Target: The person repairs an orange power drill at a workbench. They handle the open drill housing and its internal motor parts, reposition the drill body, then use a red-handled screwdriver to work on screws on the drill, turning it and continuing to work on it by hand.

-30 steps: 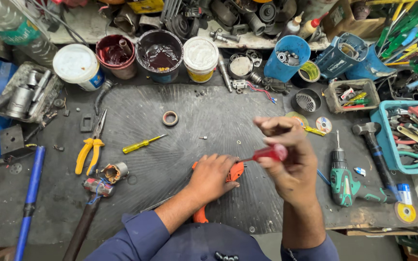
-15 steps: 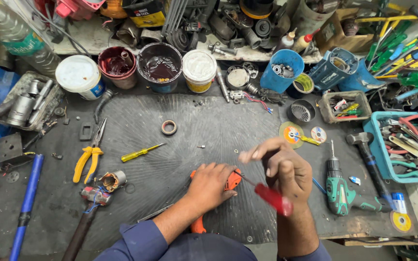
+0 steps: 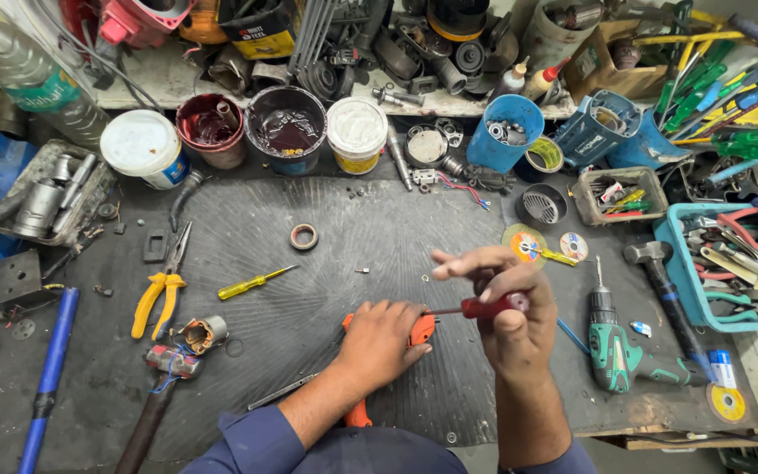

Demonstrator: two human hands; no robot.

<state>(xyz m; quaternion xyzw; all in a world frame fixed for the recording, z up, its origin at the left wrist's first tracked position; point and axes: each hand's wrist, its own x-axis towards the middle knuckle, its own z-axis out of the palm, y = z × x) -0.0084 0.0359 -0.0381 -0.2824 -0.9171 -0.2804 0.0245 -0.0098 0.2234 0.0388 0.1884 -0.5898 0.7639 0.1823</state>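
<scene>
Two hands are busy over the dark ribbed mat of your surface [image 3: 247, 228]. Your left hand [image 3: 379, 342] lies flat, fingers curled down over an orange power tool [image 3: 420, 329] (mostly hidden beneath the palm), pinning it to the mat. Your right hand [image 3: 506, 303] has its fingers wrapped around a red-handled screwdriver [image 3: 484, 308], shaft pointing left toward the orange tool. Nearby sit a green cordless drill [image 3: 616, 351] to the right, and a yellow screwdriver [image 3: 252, 283] and yellow-handled pliers [image 3: 158, 294] to the left.

Orange tool [image 3: 421, 329] mostly hidden under left hand [image 3: 381, 344]; screwdriver tip [image 3: 436, 311] too small.
</scene>
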